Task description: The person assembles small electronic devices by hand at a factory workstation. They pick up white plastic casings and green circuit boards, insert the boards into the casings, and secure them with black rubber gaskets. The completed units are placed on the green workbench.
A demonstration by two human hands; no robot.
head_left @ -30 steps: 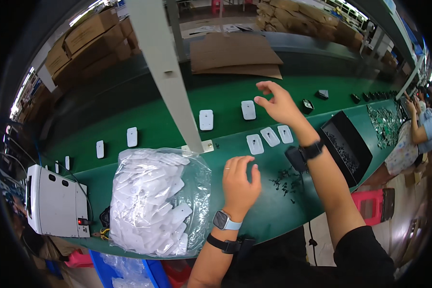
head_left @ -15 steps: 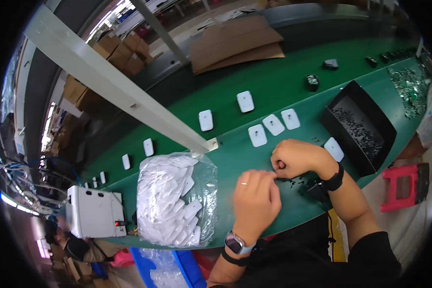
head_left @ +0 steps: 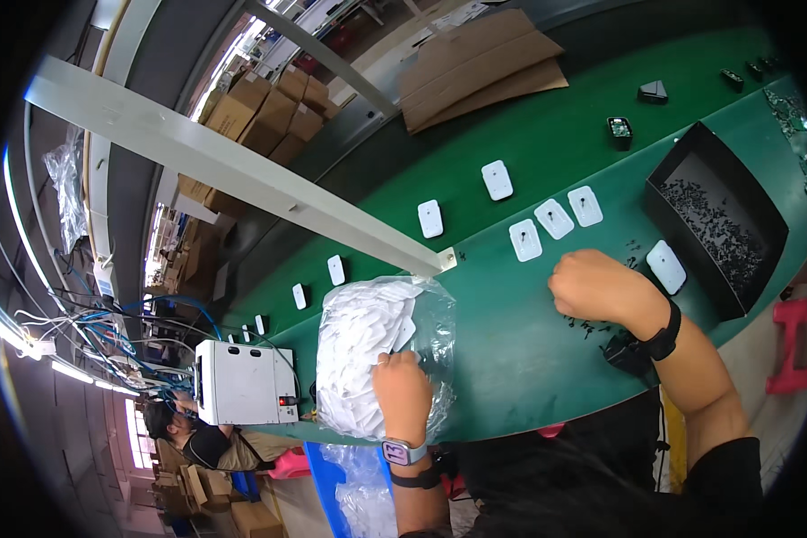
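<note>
My left hand [head_left: 403, 393] is at the clear plastic bag [head_left: 438, 327], fingers bent down onto the heap of thin white plates [head_left: 360, 354] inside it. Fingertips sit against the plates; cannot tell whether one is pinched.

My right hand [head_left: 592, 285] is well apart from the left, over the green surface [head_left: 502, 359]. Fingers curled under, knuckles up, tips hidden; cannot tell whether anything is between them. Small black parts [head_left: 592, 329] lie scattered just below that hand.

Beyond the right hand, three white trays [head_left: 525, 242] in a slanting row on the surface, side by side, a small dark piece in each. Right of the hand, a single white rounded piece [head_left: 665, 269] lies near the black box [head_left: 771, 230], which holds a spread of the same sort of small black bits.

On the green belt [head_left: 547, 134] behind: a line of white blocks [head_left: 497, 180], spaced apart, running off to the left. Farther right on it, a black case [head_left: 619, 134] with a green board showing. White post [head_left: 242, 175] slants across, its foot near the bag.
</note>
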